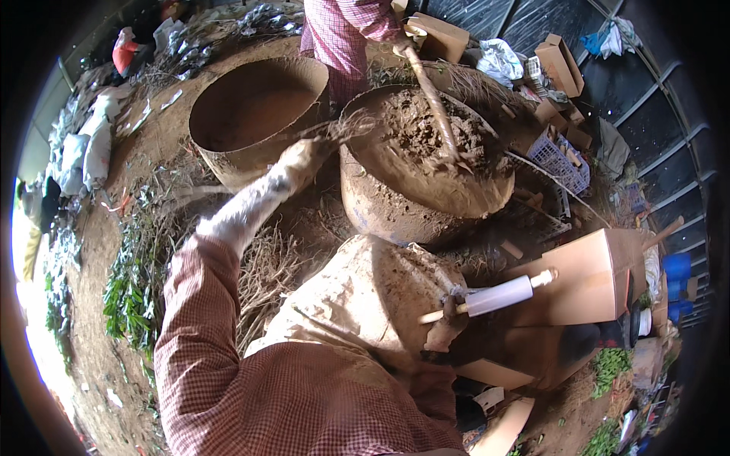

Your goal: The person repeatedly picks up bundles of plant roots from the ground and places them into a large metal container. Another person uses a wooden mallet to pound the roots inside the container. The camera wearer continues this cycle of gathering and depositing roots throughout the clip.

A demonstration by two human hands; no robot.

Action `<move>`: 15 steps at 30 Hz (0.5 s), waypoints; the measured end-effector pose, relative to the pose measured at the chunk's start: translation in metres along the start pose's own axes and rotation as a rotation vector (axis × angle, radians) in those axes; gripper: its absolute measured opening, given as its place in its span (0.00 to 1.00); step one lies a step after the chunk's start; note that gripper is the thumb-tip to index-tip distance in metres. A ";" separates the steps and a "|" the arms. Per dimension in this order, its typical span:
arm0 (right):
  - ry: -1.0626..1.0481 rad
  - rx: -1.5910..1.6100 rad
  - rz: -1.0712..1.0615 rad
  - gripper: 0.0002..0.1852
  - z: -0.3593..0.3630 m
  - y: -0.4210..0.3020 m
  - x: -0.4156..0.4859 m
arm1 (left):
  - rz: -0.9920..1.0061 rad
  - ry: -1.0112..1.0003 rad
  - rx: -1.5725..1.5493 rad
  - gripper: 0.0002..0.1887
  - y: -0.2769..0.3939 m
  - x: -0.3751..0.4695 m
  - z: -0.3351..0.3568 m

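My left hand [308, 157], its wrist in a pale muddy sleeve, is closed around a bundle of thin bare plant stems [353, 126] held over the near left rim of a mud-filled tub [393, 211]. Wet brown mud [416, 125] is heaped inside it. My right hand [446, 326], dark with dirt, grips the wooden stick of a roll of plastic film [499, 296] beside my lap. A pale, mud-stained cloth [342, 285] covers my lap. A second tub [259, 145], with brown residue inside, stands at the left.
Across the tub, a person in a checked shirt [365, 23] holds a muddy pole [430, 97] in the mud. Cardboard boxes [582, 279] and a purple crate [562, 162] lie at right. Bare-stemmed plants [265, 273] and leafy plants [131, 302] lie left. Another person [125, 52] is farther back.
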State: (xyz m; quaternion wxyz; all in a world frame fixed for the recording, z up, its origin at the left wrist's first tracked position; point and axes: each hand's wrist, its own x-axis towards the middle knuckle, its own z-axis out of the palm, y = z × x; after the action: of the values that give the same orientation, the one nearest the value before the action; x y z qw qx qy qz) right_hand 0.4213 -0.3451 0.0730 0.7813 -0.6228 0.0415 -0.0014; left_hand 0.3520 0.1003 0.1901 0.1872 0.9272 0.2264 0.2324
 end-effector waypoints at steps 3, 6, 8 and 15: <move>0.056 0.029 0.010 0.21 0.003 0.003 0.002 | -0.231 -0.220 0.110 0.13 0.002 0.057 0.004; 0.069 -0.033 0.041 0.21 0.007 0.003 0.006 | 0.009 -0.009 0.328 0.11 -0.007 0.111 0.027; 0.018 -0.151 0.052 0.20 0.007 0.003 0.008 | -0.048 -0.095 0.409 0.08 -0.014 0.154 0.051; 0.132 -0.223 0.162 0.18 0.018 -0.004 0.003 | -0.181 -0.281 0.396 0.07 -0.031 0.230 0.134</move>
State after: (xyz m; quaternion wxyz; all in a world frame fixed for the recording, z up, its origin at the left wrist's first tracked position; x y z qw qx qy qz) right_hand 0.4261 -0.3287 0.0802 0.7004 -0.6988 0.1430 0.0252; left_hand 0.5923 0.2096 0.1452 0.0516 0.9449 0.3215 0.0346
